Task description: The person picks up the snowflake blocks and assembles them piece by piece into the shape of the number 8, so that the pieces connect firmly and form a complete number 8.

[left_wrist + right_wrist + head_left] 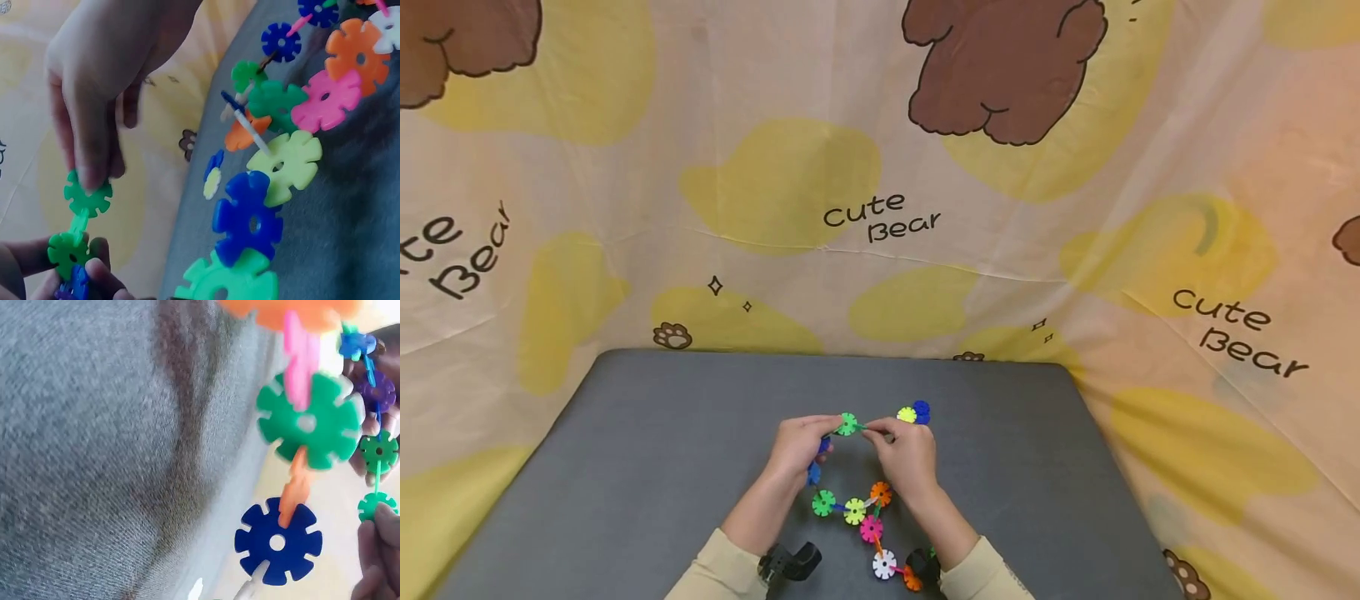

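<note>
My left hand [793, 450] grips the end of a chain of notched plastic snowflake discs, with a green disc [847, 424] at its fingertips and a blue disc [824, 445] below. Facing it, my right hand [912, 457] pinches another green disc [89, 199] between thumb and fingers. In the left wrist view, a light green disc [79, 224] seen edge-on joins these two green ones. The right wrist view shows a purple disc [377, 391] further along, near the left hand. From there the chain runs down to a green disc [823, 502] on the table.
More linked discs lie toward me on the grey table [685, 450], among them a pink disc [872, 528] and a white disc [884, 564]. Beyond the right hand are a yellow disc [907, 414] and a blue one. A printed cloth [775, 183] hangs behind the table.
</note>
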Tool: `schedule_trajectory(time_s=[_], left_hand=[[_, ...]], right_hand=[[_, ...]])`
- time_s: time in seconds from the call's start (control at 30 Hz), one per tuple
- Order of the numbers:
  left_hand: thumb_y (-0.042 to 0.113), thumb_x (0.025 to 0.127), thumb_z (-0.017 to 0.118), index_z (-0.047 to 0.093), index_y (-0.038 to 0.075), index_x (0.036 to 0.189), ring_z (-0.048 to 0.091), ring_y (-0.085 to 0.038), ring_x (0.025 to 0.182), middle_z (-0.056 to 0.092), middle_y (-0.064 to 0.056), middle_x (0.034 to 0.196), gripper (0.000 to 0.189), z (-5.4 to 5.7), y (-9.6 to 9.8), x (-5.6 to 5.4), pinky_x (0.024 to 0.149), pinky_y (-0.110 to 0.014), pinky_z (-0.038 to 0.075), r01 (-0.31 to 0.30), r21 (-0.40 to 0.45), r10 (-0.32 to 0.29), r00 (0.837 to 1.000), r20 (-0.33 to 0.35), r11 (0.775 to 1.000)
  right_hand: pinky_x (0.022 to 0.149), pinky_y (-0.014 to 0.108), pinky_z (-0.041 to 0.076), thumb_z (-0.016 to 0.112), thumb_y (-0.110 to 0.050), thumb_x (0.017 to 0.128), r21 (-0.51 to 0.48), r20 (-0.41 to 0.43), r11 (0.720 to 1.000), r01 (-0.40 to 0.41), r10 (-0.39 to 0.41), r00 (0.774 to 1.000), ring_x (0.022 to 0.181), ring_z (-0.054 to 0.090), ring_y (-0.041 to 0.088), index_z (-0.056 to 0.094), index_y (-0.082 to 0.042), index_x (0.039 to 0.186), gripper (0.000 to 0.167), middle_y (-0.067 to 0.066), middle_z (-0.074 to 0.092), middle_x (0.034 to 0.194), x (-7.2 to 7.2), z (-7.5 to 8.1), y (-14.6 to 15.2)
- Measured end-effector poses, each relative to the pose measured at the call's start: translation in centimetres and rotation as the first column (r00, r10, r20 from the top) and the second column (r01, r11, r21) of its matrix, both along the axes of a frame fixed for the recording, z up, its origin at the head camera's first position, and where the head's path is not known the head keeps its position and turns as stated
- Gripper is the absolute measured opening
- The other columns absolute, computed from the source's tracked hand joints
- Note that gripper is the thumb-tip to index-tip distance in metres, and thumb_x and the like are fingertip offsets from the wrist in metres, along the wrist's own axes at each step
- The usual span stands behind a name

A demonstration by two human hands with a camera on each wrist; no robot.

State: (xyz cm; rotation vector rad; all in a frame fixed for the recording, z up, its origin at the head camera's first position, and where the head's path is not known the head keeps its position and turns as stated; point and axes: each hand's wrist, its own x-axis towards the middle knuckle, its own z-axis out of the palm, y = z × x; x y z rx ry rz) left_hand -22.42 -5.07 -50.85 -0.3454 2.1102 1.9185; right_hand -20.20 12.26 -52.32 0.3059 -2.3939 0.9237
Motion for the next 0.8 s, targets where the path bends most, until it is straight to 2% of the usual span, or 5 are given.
schedule_trajectory(time_s=[0.17,0.33,0.5,0.63,0.8], left_hand=[[0.030,0.093,0.073,0.075,0.003,0.117,0.056,-0.019,0.067,0.067,-0.006,0.079,0.036,-0.5,0.1,-0.1,0.063,-0.033,0.046,-0.011,0.036,0.010,0.999,0.032,0.999],[0.029,0.092,0.074,0.073,0.002,0.121,0.053,-0.013,0.060,0.066,-0.001,0.073,0.039,-0.5,0.1,-0.1,0.057,-0.029,0.043,-0.042,0.103,0.034,0.997,0.076,0.994],[0.030,0.094,0.072,0.073,0.003,0.120,0.053,-0.015,0.061,0.066,-0.003,0.074,0.038,-0.5,-0.1,-0.2,0.058,-0.030,0.044,-0.036,0.091,0.029,0.997,0.077,0.995],[0.027,0.097,0.067,0.072,0.002,0.119,0.059,-0.020,0.070,0.068,-0.012,0.094,0.034,-0.3,-0.1,-0.2,0.064,-0.033,0.049,-0.005,0.053,0.003,0.999,0.047,0.999],[0.023,0.099,0.063,0.070,-0.001,0.120,0.063,-0.023,0.078,0.064,-0.015,0.111,0.032,-0.1,-0.1,-0.2,0.067,-0.035,0.051,0.026,0.030,-0.026,1.000,0.003,0.999]], right_hand=[[0.056,0.017,0.053,0.087,-0.010,0.078,0.015,-0.149,0.999,-0.047,0.049,0.988,0.060,0.069,0.007,0.081,-0.010,0.082,0.006,-0.001,0.076,0.075,-0.4,-0.4,-0.2],[0.058,0.015,0.053,0.084,-0.008,0.081,-0.138,-0.106,0.984,-0.116,0.102,0.989,0.066,0.071,0.007,0.082,-0.011,0.085,0.005,0.000,0.077,0.077,-0.8,-0.9,-0.1],[0.064,0.018,0.056,0.081,-0.010,0.084,-0.181,0.065,0.974,-0.136,0.150,0.987,0.071,0.071,0.008,0.082,-0.011,0.092,0.008,0.002,0.078,0.083,-1.0,-0.3,0.1],[0.074,0.025,0.059,0.078,-0.008,0.088,-0.194,0.290,0.971,-0.138,0.192,0.938,0.087,0.074,0.014,0.077,-0.013,0.113,0.026,0.003,0.078,0.103,-1.4,0.7,1.6],[0.079,0.035,0.059,0.076,-0.010,0.090,-0.192,0.419,0.981,-0.011,0.092,0.903,0.096,0.072,0.019,0.076,-0.016,0.117,0.028,0.001,0.077,0.110,-3.0,1.4,4.9]])
